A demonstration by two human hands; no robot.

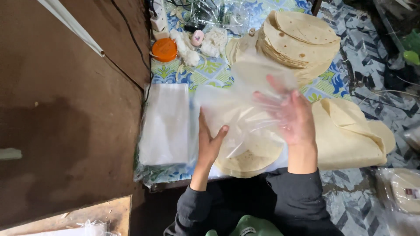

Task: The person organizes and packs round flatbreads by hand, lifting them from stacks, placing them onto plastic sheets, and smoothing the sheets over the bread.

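Note:
My left hand (209, 142) grips the near left edge of a clear plastic bag (245, 94), thumb on top. Inside the bag is my right hand (291, 116), its fingers spread and seen through the film. Under both hands lies a small stack of round flatbreads (251, 161) at the table's near edge, partly covered by the bag. A tall stack of flatbreads (302, 39) stands at the far side of the table.
A pile of flat clear bags (165, 124) lies left of my hands. Folded flatbreads (350, 133) rest to the right. An orange lid (164, 49) and white crumpled pieces (199, 43) sit at the back on the patterned tablecloth (210, 70). A brown wall (65, 109) is on the left.

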